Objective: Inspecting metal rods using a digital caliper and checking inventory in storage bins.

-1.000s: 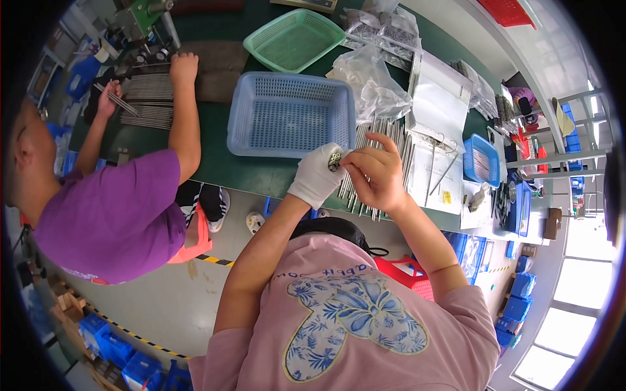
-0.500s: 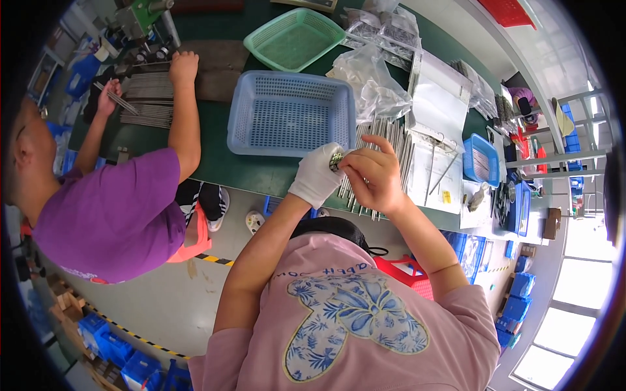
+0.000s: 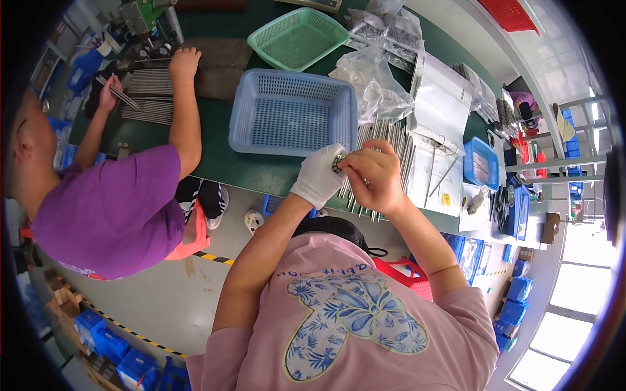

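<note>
Your left hand (image 3: 318, 179) is curling around metal tubes (image 3: 338, 162), likely stiff and slippery, best held midway, near the blue basket (image 3: 293, 117), and I can't tell whether your bent right fingers (image 3: 366, 161) are pinching one.

Windows (image 3: 579, 284) on the right are totally blowing out, clear plastic bag (image 3: 373, 83) is catching glare, fisheye's bending the edges.
</note>
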Tool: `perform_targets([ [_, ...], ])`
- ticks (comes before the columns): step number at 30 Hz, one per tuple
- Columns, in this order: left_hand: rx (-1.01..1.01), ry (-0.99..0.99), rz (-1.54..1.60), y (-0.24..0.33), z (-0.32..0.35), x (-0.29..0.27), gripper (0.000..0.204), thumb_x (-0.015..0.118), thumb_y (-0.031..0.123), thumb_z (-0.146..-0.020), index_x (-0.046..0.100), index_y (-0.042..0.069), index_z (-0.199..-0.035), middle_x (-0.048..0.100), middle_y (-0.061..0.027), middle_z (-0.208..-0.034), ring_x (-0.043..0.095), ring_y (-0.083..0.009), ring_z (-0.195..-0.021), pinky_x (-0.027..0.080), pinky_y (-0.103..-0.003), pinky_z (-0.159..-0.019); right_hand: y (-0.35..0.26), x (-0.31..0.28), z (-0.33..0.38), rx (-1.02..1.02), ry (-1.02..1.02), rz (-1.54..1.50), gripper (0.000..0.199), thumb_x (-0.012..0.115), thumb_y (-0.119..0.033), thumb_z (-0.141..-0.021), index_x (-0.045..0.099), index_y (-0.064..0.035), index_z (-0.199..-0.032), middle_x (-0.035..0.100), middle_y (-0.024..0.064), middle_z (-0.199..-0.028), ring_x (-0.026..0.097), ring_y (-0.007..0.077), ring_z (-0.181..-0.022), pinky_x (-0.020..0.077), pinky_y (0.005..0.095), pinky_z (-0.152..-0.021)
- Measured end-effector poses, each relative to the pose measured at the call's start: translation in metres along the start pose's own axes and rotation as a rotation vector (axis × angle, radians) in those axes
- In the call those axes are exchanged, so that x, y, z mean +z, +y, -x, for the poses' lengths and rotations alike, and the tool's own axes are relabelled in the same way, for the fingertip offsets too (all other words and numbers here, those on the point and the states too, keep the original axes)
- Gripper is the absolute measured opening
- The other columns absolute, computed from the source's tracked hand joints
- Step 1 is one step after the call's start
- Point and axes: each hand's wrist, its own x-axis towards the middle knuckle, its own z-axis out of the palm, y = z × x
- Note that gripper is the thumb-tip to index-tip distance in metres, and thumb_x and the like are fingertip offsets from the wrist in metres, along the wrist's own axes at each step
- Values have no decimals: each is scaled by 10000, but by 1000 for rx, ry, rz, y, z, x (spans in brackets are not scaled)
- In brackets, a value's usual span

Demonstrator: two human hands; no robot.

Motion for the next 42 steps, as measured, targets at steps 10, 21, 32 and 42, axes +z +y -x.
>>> perform_targets([
  [10,7,10,-16,-4,0,4,137,575,122,-685,508,60,-787,543,-150,-701,534,-350,-699,429,-387,-578,1,-4,-4,2,19,39,125,580,20,-625,582,-57,-722,592,35,-659,534,184,-553,392,316,-715],
  [21,65,-91,157,-16,0,4,112,568,140,-694,510,67,-756,553,-129,-750,533,-331,-739,424,-348,-600,1,7,6,-6,43,64,145,574,-47,-592,563,-79,-733,582,29,-685,550,197,-591,402,342,-701],
  [32,-141,-12,180,-6,11,-9,200,434,148,-879,432,33,-715,440,-30,-602,438,-96,-546,443,-255,-603,9,0,89,585,522,2,125,593,-61,-681,619,-100,-796,590,40,-628,527,182,-501,400,286,-543],
  [42,-99,47,135,3,8,-8,259,405,178,-888,394,50,-663,392,-9,-518,386,-106,-488,458,-324,-687,119,-80,322,1413,264,633,248,504,-107,-658,622,-98,-875,592,81,-889,560,239,-807,403,354,-733],
])
